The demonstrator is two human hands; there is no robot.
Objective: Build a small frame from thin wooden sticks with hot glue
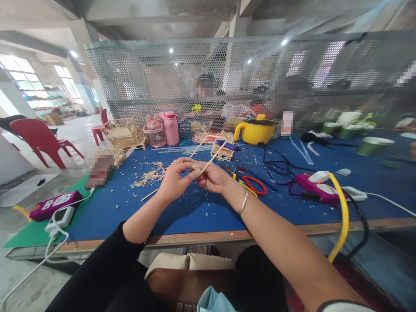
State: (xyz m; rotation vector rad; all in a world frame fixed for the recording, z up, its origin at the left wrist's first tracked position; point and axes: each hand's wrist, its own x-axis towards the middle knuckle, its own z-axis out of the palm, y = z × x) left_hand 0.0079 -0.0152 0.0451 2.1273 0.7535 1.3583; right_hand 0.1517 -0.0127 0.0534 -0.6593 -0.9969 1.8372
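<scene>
Over the blue table, my left hand [177, 178] and my right hand [212, 177] meet, both with fingers closed. Between them are thin pale wooden sticks. One stick [213, 158] slants up and away from my right hand's fingers, and another stick [198, 147] rises behind my left hand. My left thumb and fingers pinch near the sticks' lower ends, which the fingers partly hide. Just beyond my hands stands a small wooden stick-built frame [222, 151], with a blue-handled tool [226, 144] by it. Wood scraps [151, 175] lie left of my left hand.
Red-handled scissors [256, 185] and pliers [226, 168] lie right of my hands. A yellow pot [258, 131], a pink bottle [171, 128] and wooden models [125, 133] stand along the perforated screen [162, 78]. Purple power strips [316, 189] with cables sit at both sides.
</scene>
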